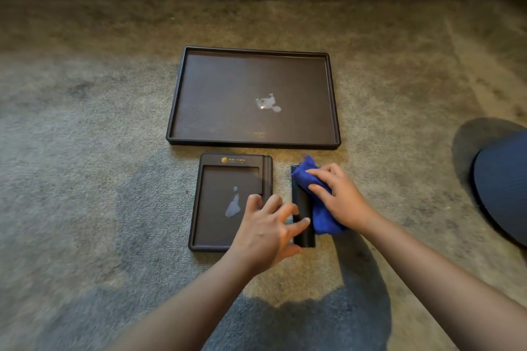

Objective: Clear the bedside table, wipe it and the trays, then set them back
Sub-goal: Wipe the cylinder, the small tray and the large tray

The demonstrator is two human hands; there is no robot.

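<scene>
Blue microfiber cloth (319,202) is bunched under the right hand (340,198), which presses it down onto a narrow black box-like piece (302,208) lying on the grey carpet (85,179). The left hand (268,232) has its fingers spread wide, gripping nothing, fingertips resting on the left side of that black piece to steady it. Just left of it sits the small black tray (199,208) (gold logo along its top edge), with a wet-looking smear in its well. Beyond both, the big black tray (175,100) lies flat on the carpet, apart from the small one, with a shiny little puddle near its middle. Off to the right edge there's a dark blue rounded shape (502,179), can't tell what it is
</scene>
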